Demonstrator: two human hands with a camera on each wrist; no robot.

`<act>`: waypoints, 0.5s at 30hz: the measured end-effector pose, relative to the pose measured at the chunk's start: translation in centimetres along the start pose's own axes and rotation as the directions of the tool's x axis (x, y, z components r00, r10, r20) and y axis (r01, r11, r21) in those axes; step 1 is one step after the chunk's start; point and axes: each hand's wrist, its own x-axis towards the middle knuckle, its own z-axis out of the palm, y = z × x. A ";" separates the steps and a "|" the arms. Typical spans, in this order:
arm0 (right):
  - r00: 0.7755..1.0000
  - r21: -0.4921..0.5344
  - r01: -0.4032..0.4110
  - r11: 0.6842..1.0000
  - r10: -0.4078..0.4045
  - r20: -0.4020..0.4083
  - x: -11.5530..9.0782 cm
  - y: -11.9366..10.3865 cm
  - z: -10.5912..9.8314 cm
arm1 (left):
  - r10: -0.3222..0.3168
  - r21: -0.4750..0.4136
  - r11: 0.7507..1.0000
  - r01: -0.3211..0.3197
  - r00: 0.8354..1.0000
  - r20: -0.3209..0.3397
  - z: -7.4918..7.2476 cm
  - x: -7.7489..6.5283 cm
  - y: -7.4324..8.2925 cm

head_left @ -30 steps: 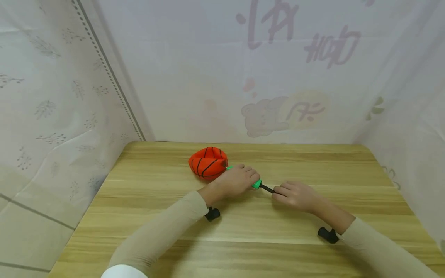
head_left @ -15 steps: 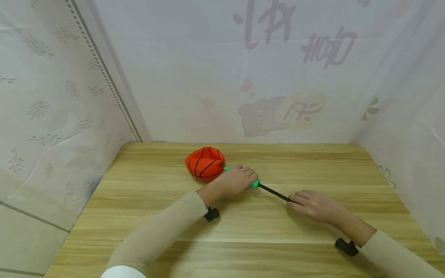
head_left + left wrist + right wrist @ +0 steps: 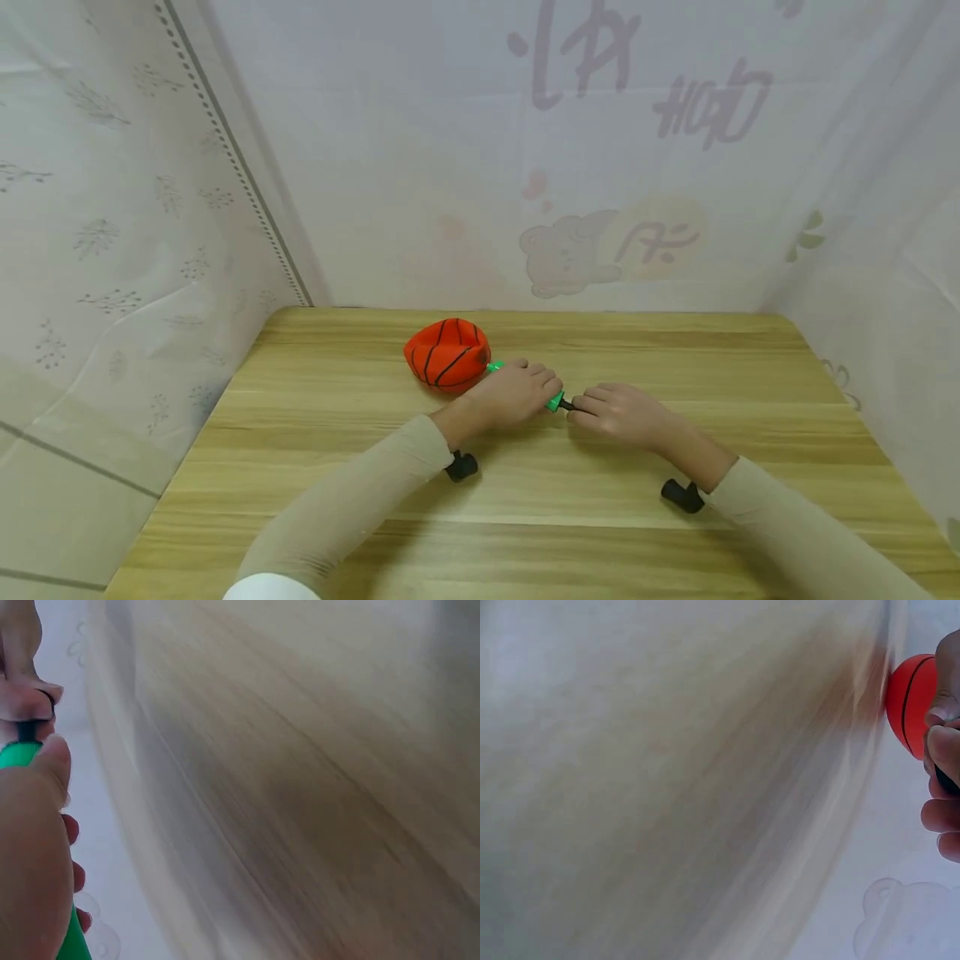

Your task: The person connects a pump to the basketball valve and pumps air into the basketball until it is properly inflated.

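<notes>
A partly deflated orange-red basketball (image 3: 442, 362) with black lines lies at the back of the table, its top caved in. The green barrel of a hand pump (image 3: 555, 402) points away from it to the right, and its near end meets the ball's side. My left hand (image 3: 513, 395) grips that barrel, hiding most of it. On the pump's black handle (image 3: 947, 782) the fingers of my right hand (image 3: 621, 414) are curled. Just a short piece of the black rod (image 3: 567, 405) shows between the hands.
The wood-grain table (image 3: 360, 550) has printed cloth (image 3: 420, 167) hanging behind it and at both sides. A black wrist-camera mount (image 3: 461, 467) sits under the left wrist, and another black mount (image 3: 682, 497) under the right.
My right hand first drew the black rod out to the right, then pushed it back in toward the green barrel. The left hand and the basketball have stayed nearly in place.
</notes>
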 end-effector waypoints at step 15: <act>0.999 0.032 -0.032 0.999 0.031 0.027 -4.9 -1.9 -3.6 | 0.017 -0.062 0.998 -0.019 0.999 -0.027 0.0 -0.6 -0.7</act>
